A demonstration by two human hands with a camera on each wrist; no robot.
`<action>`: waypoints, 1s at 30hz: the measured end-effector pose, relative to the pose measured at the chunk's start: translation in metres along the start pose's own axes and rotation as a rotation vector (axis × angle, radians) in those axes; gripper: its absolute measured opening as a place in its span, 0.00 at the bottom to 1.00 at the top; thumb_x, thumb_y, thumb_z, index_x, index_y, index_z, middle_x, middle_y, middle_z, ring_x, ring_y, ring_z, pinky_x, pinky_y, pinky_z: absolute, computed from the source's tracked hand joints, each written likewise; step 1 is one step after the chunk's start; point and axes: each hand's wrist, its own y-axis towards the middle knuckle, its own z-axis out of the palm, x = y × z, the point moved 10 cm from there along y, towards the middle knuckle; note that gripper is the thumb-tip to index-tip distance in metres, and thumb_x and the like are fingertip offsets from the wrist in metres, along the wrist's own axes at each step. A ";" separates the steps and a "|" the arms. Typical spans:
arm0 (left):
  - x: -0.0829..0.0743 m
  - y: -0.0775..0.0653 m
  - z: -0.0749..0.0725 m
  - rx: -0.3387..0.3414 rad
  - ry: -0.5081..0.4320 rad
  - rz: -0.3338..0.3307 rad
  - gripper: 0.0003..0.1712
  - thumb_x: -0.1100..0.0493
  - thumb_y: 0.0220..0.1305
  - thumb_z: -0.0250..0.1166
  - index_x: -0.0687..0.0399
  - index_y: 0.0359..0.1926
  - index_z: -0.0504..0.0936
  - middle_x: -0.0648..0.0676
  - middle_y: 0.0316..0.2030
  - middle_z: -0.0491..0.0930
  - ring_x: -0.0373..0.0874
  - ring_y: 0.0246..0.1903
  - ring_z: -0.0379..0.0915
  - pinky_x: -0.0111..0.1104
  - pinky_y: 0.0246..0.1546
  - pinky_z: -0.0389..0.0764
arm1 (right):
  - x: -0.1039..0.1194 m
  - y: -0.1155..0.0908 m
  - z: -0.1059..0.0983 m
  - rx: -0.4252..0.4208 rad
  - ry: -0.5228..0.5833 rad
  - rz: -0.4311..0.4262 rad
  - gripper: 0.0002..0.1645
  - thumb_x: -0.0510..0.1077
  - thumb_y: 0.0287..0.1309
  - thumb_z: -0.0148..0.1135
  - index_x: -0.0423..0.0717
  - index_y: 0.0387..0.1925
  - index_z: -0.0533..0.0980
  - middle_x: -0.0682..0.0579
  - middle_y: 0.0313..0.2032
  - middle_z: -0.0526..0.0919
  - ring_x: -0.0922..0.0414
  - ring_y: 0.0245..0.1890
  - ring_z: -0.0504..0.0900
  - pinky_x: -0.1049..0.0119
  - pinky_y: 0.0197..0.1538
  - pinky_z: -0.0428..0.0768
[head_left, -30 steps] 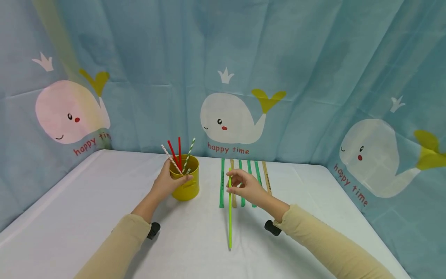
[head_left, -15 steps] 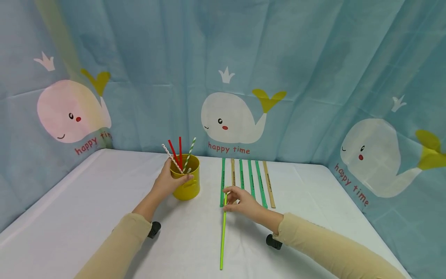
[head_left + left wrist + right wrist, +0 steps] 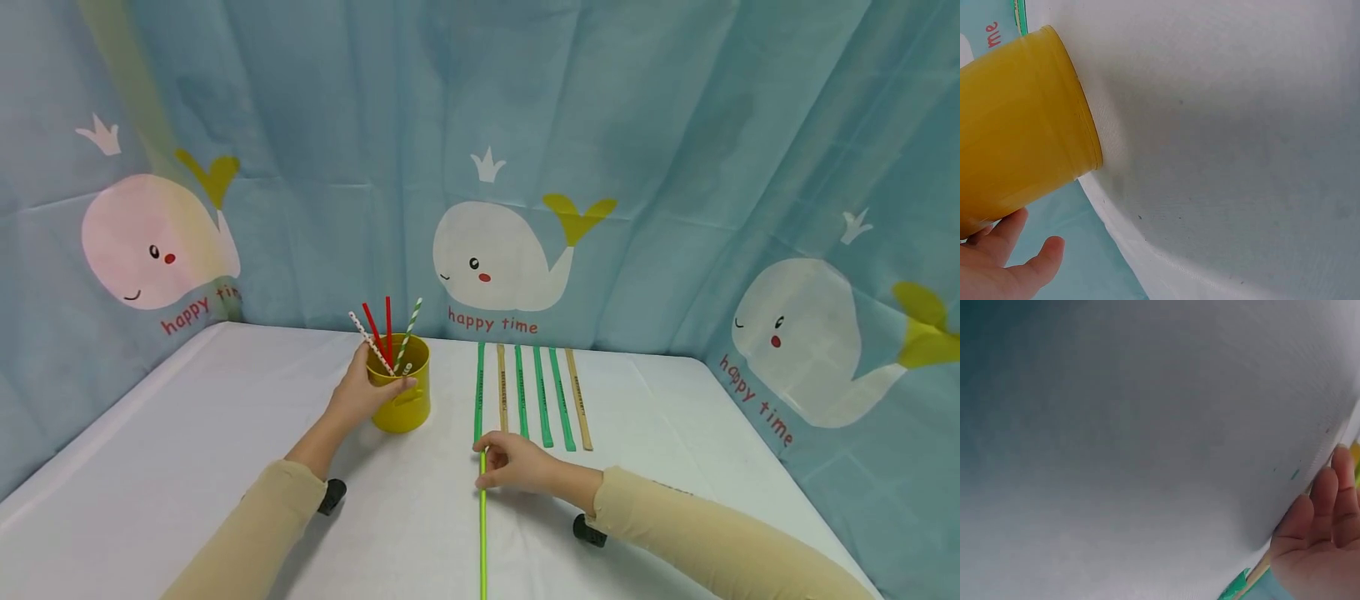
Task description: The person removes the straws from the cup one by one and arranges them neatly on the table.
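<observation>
In the head view my left hand point(image 3: 357, 393) grips the near left side of a yellow metal pail point(image 3: 405, 410), thumb along its front by the rim. The pail stands upright on the table and holds several straws: red ones point(image 3: 387, 325), a green-striped one point(image 3: 408, 332) and a white speckled one point(image 3: 363, 332). The left wrist view shows the pail's wall point(image 3: 1022, 119) with fingers against its side. Between thumb and fingers, my right hand point(image 3: 521, 467) pinches a lime-green straw point(image 3: 483, 542), which points toward me and runs out of the frame's bottom edge.
Several slim wrapped sticks, green point(image 3: 543, 404) and tan point(image 3: 577, 396), lie side by side behind my right hand. A white cloth point(image 3: 660, 467) covers the table. Behind it hangs a blue curtain point(image 3: 652, 275) with whale prints.
My right hand has moved toward me with the lime-green straw, from over the wrapped sticks to just in front of them. The left hand and pail stay put.
</observation>
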 end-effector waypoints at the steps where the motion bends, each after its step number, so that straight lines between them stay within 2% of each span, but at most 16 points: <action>1: 0.000 0.000 0.001 0.001 0.000 -0.004 0.54 0.42 0.59 0.69 0.57 0.72 0.46 0.64 0.67 0.58 0.62 0.66 0.55 0.57 0.66 0.57 | 0.000 0.000 0.001 0.008 -0.008 0.003 0.24 0.37 0.53 0.72 0.35 0.50 0.73 0.55 0.24 0.75 0.62 0.24 0.71 0.71 0.29 0.70; 6: 0.003 0.000 0.002 0.004 -0.001 -0.018 0.56 0.40 0.57 0.69 0.56 0.73 0.45 0.63 0.68 0.57 0.62 0.67 0.54 0.57 0.66 0.56 | -0.001 -0.003 0.004 0.033 -0.056 0.014 0.27 0.37 0.52 0.73 0.35 0.53 0.72 0.56 0.25 0.74 0.62 0.23 0.69 0.71 0.27 0.69; 10: 0.001 0.001 0.004 0.005 -0.002 -0.007 0.55 0.41 0.58 0.69 0.56 0.72 0.46 0.63 0.68 0.57 0.62 0.66 0.54 0.57 0.66 0.57 | -0.001 -0.012 0.008 0.112 -0.233 0.017 0.41 0.44 0.49 0.76 0.35 0.62 0.69 0.58 0.29 0.72 0.64 0.28 0.67 0.71 0.32 0.67; 12: 0.000 0.001 0.006 0.009 0.002 -0.005 0.55 0.41 0.58 0.69 0.55 0.72 0.46 0.63 0.68 0.57 0.62 0.66 0.55 0.57 0.66 0.57 | 0.000 -0.018 0.011 0.166 -0.339 0.004 0.43 0.49 0.47 0.78 0.38 0.61 0.69 0.59 0.30 0.70 0.65 0.29 0.65 0.72 0.33 0.65; 15: -0.001 0.001 0.005 0.006 0.005 -0.015 0.55 0.40 0.57 0.69 0.54 0.72 0.46 0.62 0.68 0.57 0.62 0.66 0.55 0.57 0.66 0.57 | 0.003 -0.024 0.015 0.219 -0.425 -0.014 0.45 0.53 0.43 0.79 0.40 0.60 0.68 0.59 0.30 0.68 0.65 0.30 0.63 0.73 0.32 0.63; 17: -0.001 0.001 0.003 0.001 0.009 -0.020 0.55 0.39 0.57 0.69 0.54 0.72 0.46 0.62 0.68 0.57 0.62 0.66 0.54 0.57 0.66 0.57 | 0.005 -0.025 0.017 0.224 -0.472 -0.024 0.46 0.55 0.42 0.79 0.41 0.59 0.67 0.59 0.29 0.67 0.65 0.29 0.62 0.73 0.31 0.63; 19: -0.002 0.000 0.001 -0.001 0.009 -0.024 0.55 0.40 0.58 0.69 0.54 0.73 0.45 0.63 0.68 0.57 0.62 0.67 0.54 0.57 0.66 0.56 | 0.007 -0.026 0.018 0.219 -0.508 -0.016 0.53 0.56 0.42 0.79 0.39 0.65 0.65 0.59 0.30 0.68 0.65 0.31 0.64 0.73 0.34 0.66; 23: -0.001 -0.001 0.000 0.004 0.017 -0.031 0.56 0.40 0.58 0.69 0.55 0.73 0.43 0.64 0.69 0.55 0.63 0.67 0.53 0.58 0.66 0.55 | 0.010 -0.026 0.022 0.198 -0.592 0.022 0.58 0.61 0.42 0.77 0.40 0.69 0.62 0.58 0.39 0.74 0.65 0.38 0.68 0.71 0.43 0.73; 27: 0.000 -0.002 0.000 0.005 0.025 -0.036 0.58 0.39 0.58 0.68 0.55 0.74 0.41 0.64 0.70 0.54 0.63 0.68 0.51 0.58 0.66 0.55 | 0.014 -0.027 0.025 0.189 -0.652 0.070 0.58 0.65 0.42 0.75 0.43 0.70 0.62 0.55 0.46 0.76 0.64 0.41 0.69 0.67 0.47 0.74; 30: 0.001 -0.002 0.001 0.004 0.021 -0.027 0.58 0.40 0.59 0.68 0.56 0.74 0.42 0.64 0.70 0.54 0.63 0.67 0.52 0.58 0.66 0.55 | 0.015 -0.028 0.026 0.187 -0.677 0.096 0.58 0.66 0.42 0.74 0.45 0.70 0.63 0.54 0.47 0.76 0.63 0.42 0.70 0.66 0.47 0.75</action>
